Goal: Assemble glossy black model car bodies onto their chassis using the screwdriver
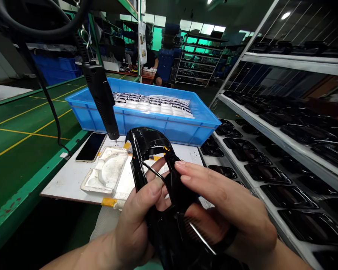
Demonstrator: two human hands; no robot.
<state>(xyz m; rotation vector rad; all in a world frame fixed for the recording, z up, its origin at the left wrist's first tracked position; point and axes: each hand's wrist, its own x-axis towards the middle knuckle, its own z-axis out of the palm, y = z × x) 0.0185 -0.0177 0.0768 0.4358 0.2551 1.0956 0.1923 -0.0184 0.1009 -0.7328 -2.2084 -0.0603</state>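
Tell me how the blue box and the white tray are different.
The blue box is bigger and deeper than the white tray. The box holds rows of dark pieces; the tray holds none. Both are open on top.

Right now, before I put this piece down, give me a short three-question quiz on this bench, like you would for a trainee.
1. True or false: the left hand grips the glossy black plastic trim piece.
2. What lies directly left of the white moulded tray?
3. Fill in the colour: the plastic crate beyond the tray is ____.

Key: 1 true; 2 a smartphone; 3 blue.
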